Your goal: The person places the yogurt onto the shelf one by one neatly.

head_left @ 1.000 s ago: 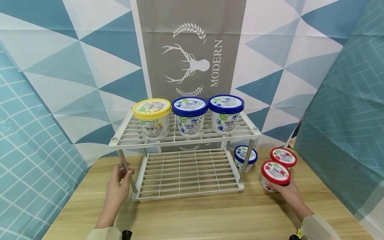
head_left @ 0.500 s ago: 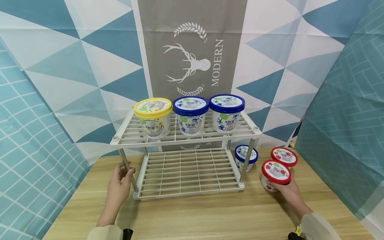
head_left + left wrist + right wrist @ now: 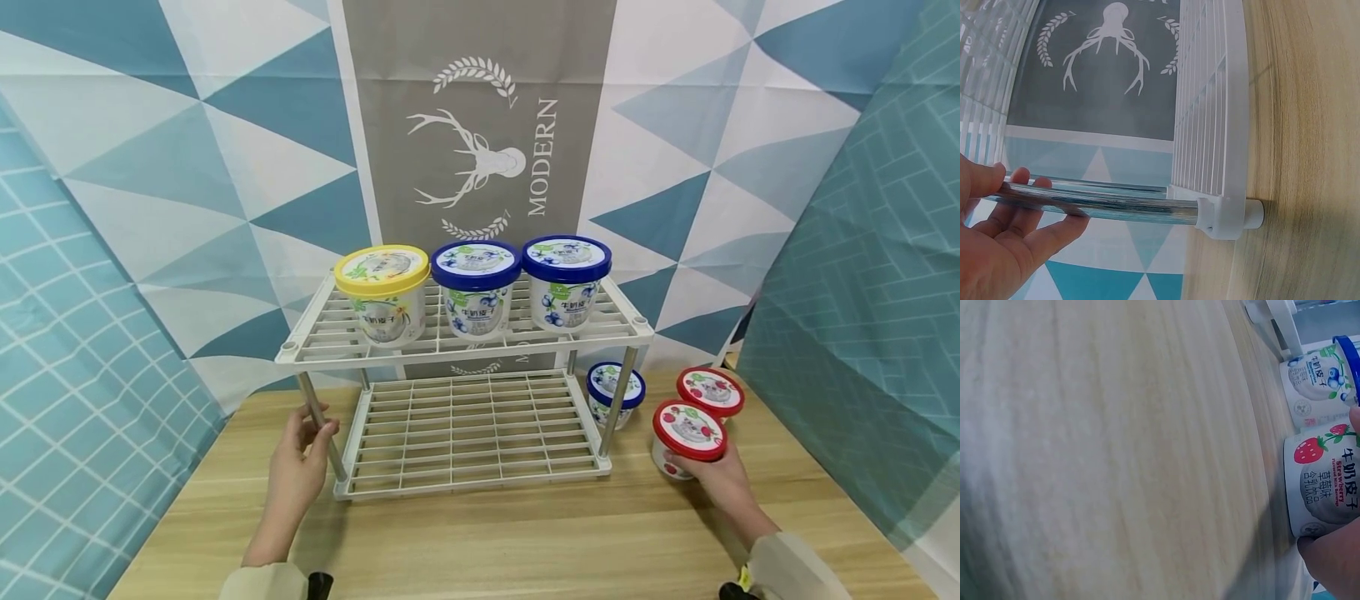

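Note:
A white two-tier rack stands on the wooden table. My left hand grips its front left metal post, thumb on one side and fingers curled round the other. At the right, my right hand holds a red-lidded strawberry tub by its side; in the right wrist view only part of the tub and some fingers show. Just behind it is a second red-lidded tub. A blue-lidded tub sits beside the rack's right side, partly hidden by a post.
On the upper shelf stand a yellow-lidded tub and two blue-lidded tubs, a middle one and a right one. A patterned backdrop hangs behind, and a teal tiled cloth borders the right.
The view shifts very slightly. Both hands keep their grips, on the post and on the strawberry tub, and the tubs stay where they were.

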{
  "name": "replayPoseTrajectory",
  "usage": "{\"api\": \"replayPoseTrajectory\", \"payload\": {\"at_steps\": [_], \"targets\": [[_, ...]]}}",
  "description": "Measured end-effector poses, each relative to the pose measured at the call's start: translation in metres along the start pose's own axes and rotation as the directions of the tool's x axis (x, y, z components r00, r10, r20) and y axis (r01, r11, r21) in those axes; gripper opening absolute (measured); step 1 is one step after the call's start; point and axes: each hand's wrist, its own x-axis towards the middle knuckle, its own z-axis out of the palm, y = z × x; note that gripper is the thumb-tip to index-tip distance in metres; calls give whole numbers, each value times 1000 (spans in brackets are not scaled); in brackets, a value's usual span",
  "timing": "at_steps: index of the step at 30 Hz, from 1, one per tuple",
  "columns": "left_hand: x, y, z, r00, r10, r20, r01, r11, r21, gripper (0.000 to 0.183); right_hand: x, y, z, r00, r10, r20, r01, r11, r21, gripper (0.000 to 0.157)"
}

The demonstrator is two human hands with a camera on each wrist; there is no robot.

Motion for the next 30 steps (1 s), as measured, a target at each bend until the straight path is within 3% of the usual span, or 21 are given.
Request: {"api": "replayPoseTrajectory", "payload": {"at_steps": [9, 30], "targets": [[0, 0, 0, 1000, 21, -8, -21, 1000, 14, 28, -8, -3, 2, 1000, -1, 13, 1, 1000, -25, 110], [0, -1, -1, 1000, -3, 0, 3, 1000, 13, 29, -33, -18, 15, 1000, 16, 5, -16, 999, -39, 113]]}}
